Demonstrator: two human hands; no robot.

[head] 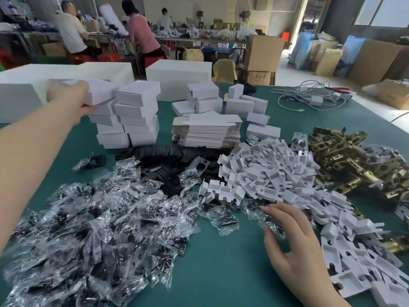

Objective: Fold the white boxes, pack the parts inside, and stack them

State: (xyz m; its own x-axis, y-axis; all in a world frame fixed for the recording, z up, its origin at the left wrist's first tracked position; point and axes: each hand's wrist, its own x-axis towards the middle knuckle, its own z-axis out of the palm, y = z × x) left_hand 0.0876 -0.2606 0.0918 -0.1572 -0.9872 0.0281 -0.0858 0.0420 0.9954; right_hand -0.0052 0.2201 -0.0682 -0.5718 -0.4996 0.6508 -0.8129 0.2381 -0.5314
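My left hand (73, 96) reaches far out and grips a folded white box (99, 93) at the top of the left stack of closed white boxes (110, 127). A second stack of boxes (138, 114) stands right beside it. Flat unfolded box blanks (205, 131) lie in a pile mid-table. My right hand (292, 247) hovers with fingers spread over clear plastic screw bags (99, 229), near the heap of white card inserts (287, 178). Black plates (174, 160) and brass latch parts (345, 156) lie behind.
Loose folded boxes (243, 103) sit at the back of the green table (221, 262). Large white cartons (179, 78) stand along the far edge. White cables and a charger (314, 99) lie at the back right. People work at benches beyond.
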